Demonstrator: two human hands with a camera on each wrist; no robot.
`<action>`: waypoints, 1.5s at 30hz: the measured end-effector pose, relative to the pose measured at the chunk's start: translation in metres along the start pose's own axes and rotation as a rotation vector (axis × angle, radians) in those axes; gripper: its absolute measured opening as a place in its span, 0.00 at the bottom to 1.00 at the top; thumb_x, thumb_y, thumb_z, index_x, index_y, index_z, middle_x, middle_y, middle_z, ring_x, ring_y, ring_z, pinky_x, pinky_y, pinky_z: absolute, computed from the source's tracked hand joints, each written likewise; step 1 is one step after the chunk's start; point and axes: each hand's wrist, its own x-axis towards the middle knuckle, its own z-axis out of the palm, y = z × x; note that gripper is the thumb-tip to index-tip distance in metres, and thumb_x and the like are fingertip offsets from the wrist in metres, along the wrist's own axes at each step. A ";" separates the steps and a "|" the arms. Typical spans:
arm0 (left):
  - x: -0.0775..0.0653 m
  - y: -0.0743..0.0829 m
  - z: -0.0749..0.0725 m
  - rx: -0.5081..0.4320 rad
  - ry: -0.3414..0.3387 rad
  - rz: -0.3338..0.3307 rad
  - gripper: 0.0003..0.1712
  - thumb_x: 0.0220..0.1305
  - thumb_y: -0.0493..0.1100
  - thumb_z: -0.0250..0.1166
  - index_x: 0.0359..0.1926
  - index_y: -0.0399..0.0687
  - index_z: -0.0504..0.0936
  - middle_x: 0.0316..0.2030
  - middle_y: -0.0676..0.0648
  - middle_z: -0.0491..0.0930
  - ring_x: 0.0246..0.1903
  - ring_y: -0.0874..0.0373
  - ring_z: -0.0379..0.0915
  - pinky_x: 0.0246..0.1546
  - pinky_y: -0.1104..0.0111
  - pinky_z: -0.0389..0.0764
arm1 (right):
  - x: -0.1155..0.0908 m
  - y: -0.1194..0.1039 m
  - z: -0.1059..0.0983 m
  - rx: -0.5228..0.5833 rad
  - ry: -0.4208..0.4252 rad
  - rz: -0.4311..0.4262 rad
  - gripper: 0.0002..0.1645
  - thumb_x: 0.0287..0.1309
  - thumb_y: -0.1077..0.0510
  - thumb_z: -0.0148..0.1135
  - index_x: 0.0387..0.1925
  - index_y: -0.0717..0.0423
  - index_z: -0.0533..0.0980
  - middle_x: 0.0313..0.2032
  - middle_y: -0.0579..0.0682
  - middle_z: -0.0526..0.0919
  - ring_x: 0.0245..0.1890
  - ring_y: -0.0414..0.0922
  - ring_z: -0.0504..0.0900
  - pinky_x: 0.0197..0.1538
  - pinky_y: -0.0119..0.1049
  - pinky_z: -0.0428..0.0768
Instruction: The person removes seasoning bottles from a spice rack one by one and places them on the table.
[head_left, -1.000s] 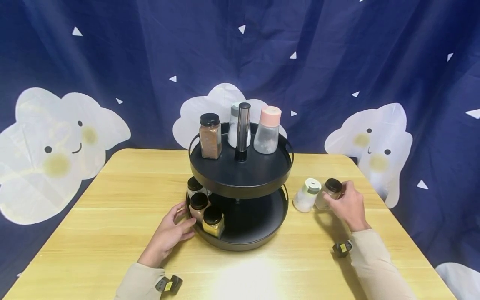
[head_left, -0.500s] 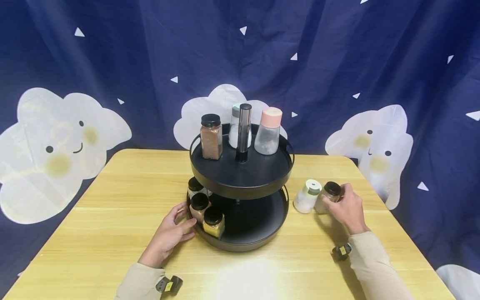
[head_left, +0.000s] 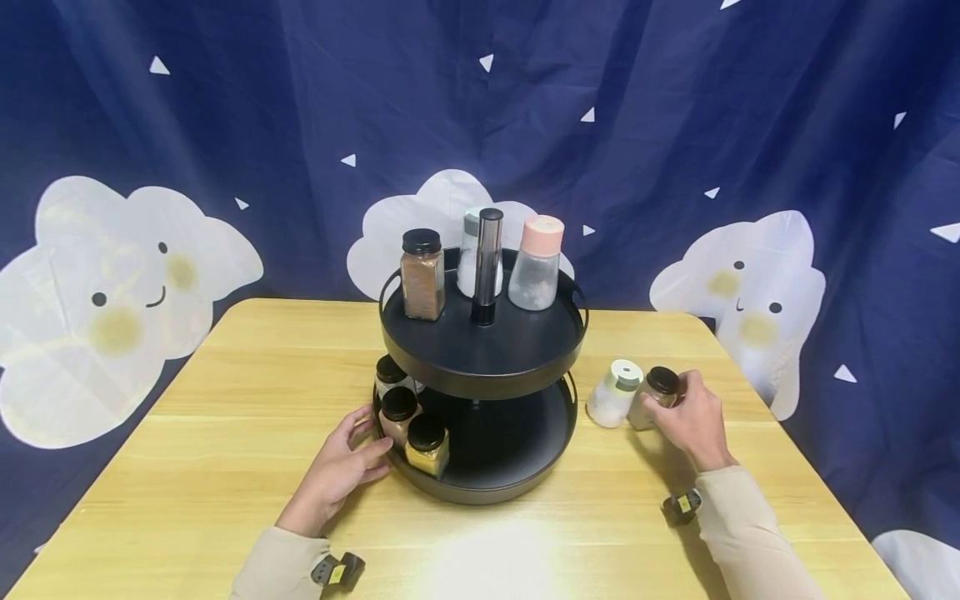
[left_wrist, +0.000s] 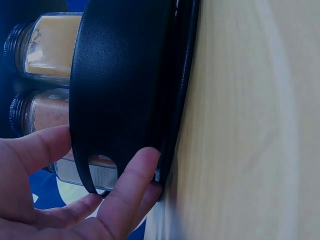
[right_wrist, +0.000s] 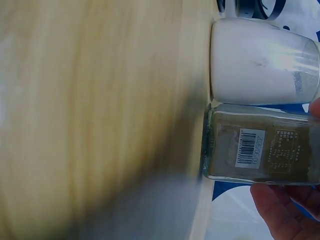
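My right hand (head_left: 696, 418) pinches a square glass spice jar (right_wrist: 257, 145) of brown-grey powder with a black lid. The jar stands upright at table level, right beside a shaker bottle (head_left: 613, 398) of white contents with a pale green and grey cap. With thumb and fingers spread, my left hand (head_left: 337, 468) touches the rim and outer wall of the lower tray (left_wrist: 125, 80) of a black two-tier rack, near its handle cutout. Inside that tray, close to the thumb, stand a yellow spice jar (head_left: 427, 448), a pinkish spice jar (head_left: 397, 417) and a third black-lidded jar (head_left: 391, 375).
On the rack's upper tray (head_left: 487, 371) are a jar of reddish-brown powder (head_left: 423, 279), a pink-capped shaker (head_left: 536, 267) and another shaker (head_left: 467, 262) behind the centre post (head_left: 489, 258). The wooden table (head_left: 247, 392) ends at a blue cloud-print curtain (head_left: 300, 108).
My right hand and the jar in it have shifted slightly left and nearer to me, closer against the white-filled shaker. The left hand stays at the lower tray.
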 end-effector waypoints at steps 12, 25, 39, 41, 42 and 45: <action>-0.001 0.001 0.001 0.001 0.003 0.000 0.40 0.65 0.34 0.59 0.71 0.41 0.47 0.70 0.29 0.46 0.57 0.36 0.65 0.48 0.53 0.81 | -0.001 -0.004 -0.002 0.004 -0.029 0.022 0.30 0.45 0.50 0.71 0.41 0.66 0.66 0.29 0.62 0.77 0.27 0.56 0.76 0.31 0.50 0.76; -0.003 0.002 0.001 0.004 0.003 -0.003 0.40 0.65 0.34 0.59 0.71 0.40 0.47 0.70 0.29 0.46 0.58 0.35 0.64 0.48 0.53 0.81 | 0.000 -0.009 -0.008 0.004 -0.088 0.035 0.34 0.48 0.48 0.69 0.44 0.68 0.64 0.28 0.61 0.75 0.27 0.56 0.76 0.32 0.52 0.77; -0.001 -0.001 0.000 0.012 -0.001 -0.005 0.40 0.65 0.36 0.60 0.71 0.41 0.47 0.70 0.30 0.48 0.58 0.37 0.65 0.50 0.53 0.81 | -0.005 -0.008 -0.015 0.061 -0.167 -0.027 0.44 0.53 0.41 0.66 0.54 0.71 0.60 0.36 0.68 0.77 0.35 0.59 0.76 0.36 0.52 0.77; -0.001 0.000 0.000 0.012 -0.004 -0.005 0.40 0.65 0.36 0.60 0.71 0.41 0.47 0.70 0.30 0.48 0.58 0.37 0.65 0.50 0.53 0.81 | -0.006 -0.009 -0.019 0.085 -0.174 -0.042 0.44 0.54 0.43 0.67 0.55 0.73 0.59 0.41 0.71 0.75 0.38 0.62 0.75 0.39 0.56 0.77; -0.001 0.000 -0.001 0.013 -0.006 -0.004 0.40 0.65 0.36 0.60 0.71 0.41 0.47 0.70 0.30 0.47 0.58 0.36 0.64 0.50 0.53 0.81 | -0.006 -0.010 -0.021 0.093 -0.170 -0.049 0.44 0.54 0.44 0.66 0.55 0.73 0.59 0.43 0.73 0.74 0.40 0.64 0.74 0.41 0.58 0.76; -0.001 0.002 -0.003 0.009 -0.007 -0.005 0.41 0.65 0.36 0.59 0.72 0.42 0.47 0.71 0.30 0.47 0.59 0.35 0.63 0.50 0.54 0.81 | -0.006 -0.015 -0.026 0.123 -0.102 -0.083 0.42 0.55 0.47 0.66 0.55 0.75 0.59 0.46 0.74 0.70 0.44 0.66 0.71 0.45 0.62 0.72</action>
